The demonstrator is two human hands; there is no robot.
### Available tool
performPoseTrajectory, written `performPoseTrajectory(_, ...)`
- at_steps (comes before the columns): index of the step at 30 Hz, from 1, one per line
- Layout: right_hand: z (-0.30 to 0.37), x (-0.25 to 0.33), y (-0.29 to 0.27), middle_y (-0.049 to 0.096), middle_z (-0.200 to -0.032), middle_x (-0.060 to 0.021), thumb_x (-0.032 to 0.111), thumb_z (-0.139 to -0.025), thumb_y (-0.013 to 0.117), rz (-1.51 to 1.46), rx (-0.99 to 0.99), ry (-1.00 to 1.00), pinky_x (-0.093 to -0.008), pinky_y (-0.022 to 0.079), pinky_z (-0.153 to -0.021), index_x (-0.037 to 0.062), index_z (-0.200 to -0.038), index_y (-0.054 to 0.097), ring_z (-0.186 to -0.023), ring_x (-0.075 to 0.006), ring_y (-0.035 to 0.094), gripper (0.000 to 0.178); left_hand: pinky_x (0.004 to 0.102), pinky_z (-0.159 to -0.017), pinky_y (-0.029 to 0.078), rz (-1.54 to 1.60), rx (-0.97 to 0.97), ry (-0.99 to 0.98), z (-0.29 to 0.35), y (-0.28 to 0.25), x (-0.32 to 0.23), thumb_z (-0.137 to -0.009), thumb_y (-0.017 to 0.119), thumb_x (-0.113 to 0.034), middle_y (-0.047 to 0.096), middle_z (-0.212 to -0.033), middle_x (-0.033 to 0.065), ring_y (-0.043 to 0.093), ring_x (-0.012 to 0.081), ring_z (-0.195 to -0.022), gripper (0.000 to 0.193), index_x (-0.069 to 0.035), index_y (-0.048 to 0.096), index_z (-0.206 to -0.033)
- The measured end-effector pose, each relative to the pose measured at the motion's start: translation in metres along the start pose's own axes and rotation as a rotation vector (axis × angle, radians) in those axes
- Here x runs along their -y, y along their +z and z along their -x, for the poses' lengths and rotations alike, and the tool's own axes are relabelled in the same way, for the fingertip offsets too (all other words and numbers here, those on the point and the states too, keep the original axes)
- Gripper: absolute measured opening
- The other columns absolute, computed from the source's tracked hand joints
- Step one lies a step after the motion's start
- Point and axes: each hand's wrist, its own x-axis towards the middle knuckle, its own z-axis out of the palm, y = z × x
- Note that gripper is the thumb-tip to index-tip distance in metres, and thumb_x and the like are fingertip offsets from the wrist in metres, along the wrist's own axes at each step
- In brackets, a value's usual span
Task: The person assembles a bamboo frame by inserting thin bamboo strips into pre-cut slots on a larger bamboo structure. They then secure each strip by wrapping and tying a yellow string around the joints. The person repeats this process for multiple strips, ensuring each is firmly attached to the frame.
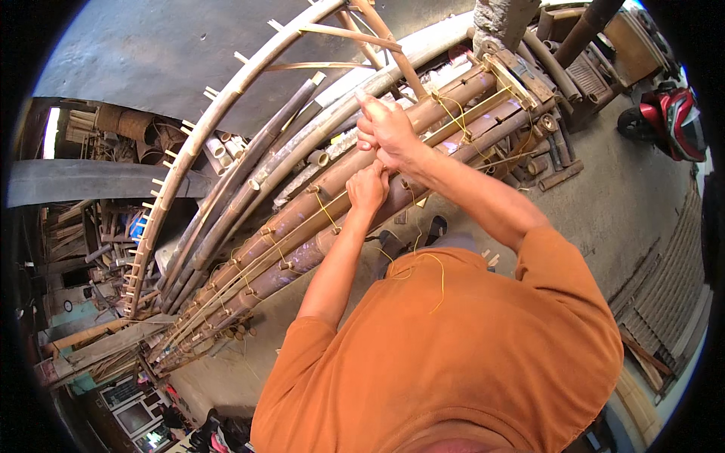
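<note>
We see the left hand [367, 189] with its fingers curled inward beside the upper bamboo pole [336, 175]; the right hand [389, 132] is bent just beyond it, fingers folded. We cannot tell whether either hand pinches anything, since the fingertips are hidden. The upper pole runs diagonally beneath the hands; the lower bamboo pole [302, 257], brown with purplish patches, lies roughly parallel, nearer the body. Short pegs and thin yellow cord [326, 211] join the smooth, rounded lengths. Loose yellow strands [442, 279] drape over the orange cloth shirt [445, 347]. Beyond the poles we note a curved bamboo frame [255, 66] bristling with short pegs. At far left, an open rack contains brown cylindrical pieces [121, 123] and sticks. A red motorcycle [676, 121] stands on the grey floor [589, 196] at right.
</note>
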Motion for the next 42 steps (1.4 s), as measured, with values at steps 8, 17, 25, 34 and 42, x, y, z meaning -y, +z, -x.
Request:
performPoseTrajectory(8, 0.096, -0.034, -0.093, 0.04, -0.047, -0.0134, 0.036, -0.097, 0.053, 1.367, 0.789, 0.213, -0.0402, 0.038, -0.05, 0.0002, -0.054, 0.045, -0.044, -0.0233, 0.037, 0.057, 0.0523, -0.062, 0.051, 0.094, 0.026, -0.015, -0.001, -0.004, 0.001, -0.087, 0.062, -0.026, 0.07, -0.083, 0.0156, 0.067, 0.0393, -0.071, 0.016, -0.011, 0.062, -0.09)
performPoseTrajectory(17, 0.078, -0.008, -0.077, 0.06, -0.062, -0.0215, 0.032, -0.093, 0.055, 1.806, 0.434, -0.137, -0.0515, 0.047, -0.059, 0.0039, -0.063, 0.064, -0.059, -0.0409, 0.061, 0.043, 0.0524, -0.07, 0.05, 0.172, 0.097, -0.039, 0.004, -0.014, 0.005, -0.091, 0.059, -0.028, 0.069, -0.093, 0.0166, 0.066, 0.04, -0.083, 0.02, -0.013, 0.063, -0.103)
performPoseTrajectory(25, -0.064, -0.033, -0.117, 0.06, -0.118, -0.0193, 0.019, -0.081, 0.061, 2.188, 0.42, -0.555, -0.0477, 0.042, -0.097, 0.0075, -0.115, 0.064, -0.113, -0.0337, 0.055, 0.036, 0.0535, -0.07, 0.05, 0.191, 0.086, 0.031, -0.002, -0.012, -0.002, -0.09, 0.058, -0.022, 0.068, -0.09, 0.019, 0.065, 0.0421, -0.081, 0.015, -0.008, 0.061, -0.096)
performPoseTrajectory(34, -0.062, -0.023, -0.076, 0.05, -0.073, -0.0021, 0.028, -0.1, 0.047, 0.209, 0.202, 0.042, -0.0354, 0.047, -0.084, 0.0105, -0.08, 0.049, -0.073, -0.0177, 0.057, 0.026, 0.0521, -0.064, 0.05, 0.148, -0.014, 0.077, 0.0, 0.012, 0.003, -0.09, 0.055, -0.018, 0.067, -0.083, 0.02, 0.065, 0.0406, -0.075, 0.014, -0.005, 0.06, -0.087)
performPoseTrajectory(42, -0.045, 0.014, 0.005, 0.029, -0.055, 0.0093, 0.035, -0.096, 0.062, 0.262, 0.127, 0.246, -0.0271, 0.038, -0.05, 0.0191, -0.072, 0.044, -0.044, -0.0052, 0.026, 0.033, 0.0493, -0.06, 0.052, 0.055, 0.128, 0.04, -0.002, 0.0, 0.002, -0.087, 0.053, -0.013, 0.068, -0.08, 0.0184, 0.066, 0.039, -0.069, 0.01, -0.006, 0.059, -0.085)
